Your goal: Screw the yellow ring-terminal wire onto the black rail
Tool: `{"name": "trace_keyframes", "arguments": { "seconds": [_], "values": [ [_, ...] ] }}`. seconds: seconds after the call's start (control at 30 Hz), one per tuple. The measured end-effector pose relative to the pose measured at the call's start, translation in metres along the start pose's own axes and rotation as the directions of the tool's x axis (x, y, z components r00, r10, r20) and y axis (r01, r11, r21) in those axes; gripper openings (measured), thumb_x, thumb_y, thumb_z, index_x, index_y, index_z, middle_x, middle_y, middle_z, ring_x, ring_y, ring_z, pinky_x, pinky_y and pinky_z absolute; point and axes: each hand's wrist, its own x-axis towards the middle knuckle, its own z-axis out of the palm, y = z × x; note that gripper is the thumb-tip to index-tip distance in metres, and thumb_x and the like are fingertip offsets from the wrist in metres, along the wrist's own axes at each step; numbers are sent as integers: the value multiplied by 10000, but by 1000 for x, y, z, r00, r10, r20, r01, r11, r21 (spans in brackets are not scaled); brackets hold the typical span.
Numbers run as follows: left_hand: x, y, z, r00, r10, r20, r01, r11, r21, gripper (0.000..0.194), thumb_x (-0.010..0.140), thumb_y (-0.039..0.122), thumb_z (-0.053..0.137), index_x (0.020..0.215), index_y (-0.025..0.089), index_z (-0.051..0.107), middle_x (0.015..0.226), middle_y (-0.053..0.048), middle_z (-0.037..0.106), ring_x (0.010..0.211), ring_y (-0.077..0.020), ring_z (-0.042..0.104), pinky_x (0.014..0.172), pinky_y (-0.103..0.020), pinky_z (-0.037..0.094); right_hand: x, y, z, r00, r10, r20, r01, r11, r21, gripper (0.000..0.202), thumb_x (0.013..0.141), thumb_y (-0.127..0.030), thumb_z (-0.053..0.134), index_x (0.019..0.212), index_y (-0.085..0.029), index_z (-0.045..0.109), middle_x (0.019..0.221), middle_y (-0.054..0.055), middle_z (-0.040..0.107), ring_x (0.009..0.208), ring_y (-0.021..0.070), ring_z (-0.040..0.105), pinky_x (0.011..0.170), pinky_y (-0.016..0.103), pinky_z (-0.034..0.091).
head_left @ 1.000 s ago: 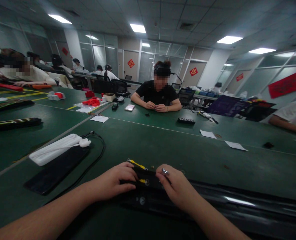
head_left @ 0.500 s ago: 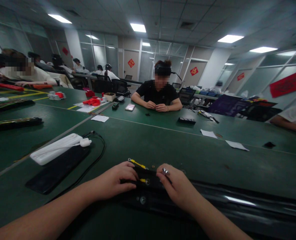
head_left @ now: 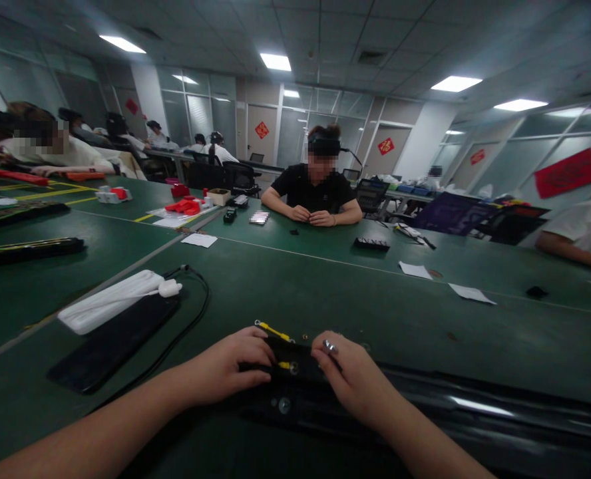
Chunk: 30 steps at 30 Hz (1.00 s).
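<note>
In front of me lies a long glossy black casing (head_left: 425,392) with a bolt or washer (head_left: 284,405) on its near face. My left hand (head_left: 240,362) curls over the casing's left end, closed on a short yellow wire (head_left: 283,365) whose ring terminal (head_left: 294,368) shows beyond the fingertips. My right hand (head_left: 348,369) rests on the casing just right of that terminal, with thumb and index finger pinched. What they pinch is hidden. A shiny metal piece (head_left: 330,346) sits at the index finger; I cannot tell whether it is a ring.
Behind the casing lie a second yellow wire (head_left: 274,331) with ring ends and a small brass-coloured part (head_left: 305,336). To the left are a white power bank (head_left: 108,303), a black phone-like slab (head_left: 110,349) and a black cable (head_left: 206,299). A co-worker (head_left: 320,189) sits opposite.
The view has tilted slightly, so the scene sits a little lower. Both hands keep almost the same place and grip on the casing.
</note>
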Motion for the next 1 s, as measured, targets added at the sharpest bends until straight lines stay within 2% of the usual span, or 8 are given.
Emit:
{"name": "trace_keyframes", "arguments": {
  "seconds": [0.3,1.0],
  "values": [
    [1,3,-1,1000,-8,15,8,1000,4,98,902,229,611,921,196,702,995,-39,699,1089,-218,539,1019,-401,390,0,2,2,1000,-3,3,3,1000,-25,170,975,-177,401,890,-195,546,835,33,595,761,172,564,702,295,441],
    [-1,2,0,1000,-25,14,25,1000,13,82,890,211,632,934,199,701,1003,-31,696,1102,-213,536,1034,-396,375,-1,0,-1,1000,20,16,-21,999,46,142,959,-159,420,929,-199,553,855,20,607,775,155,576,716,281,431]
  ]
}}
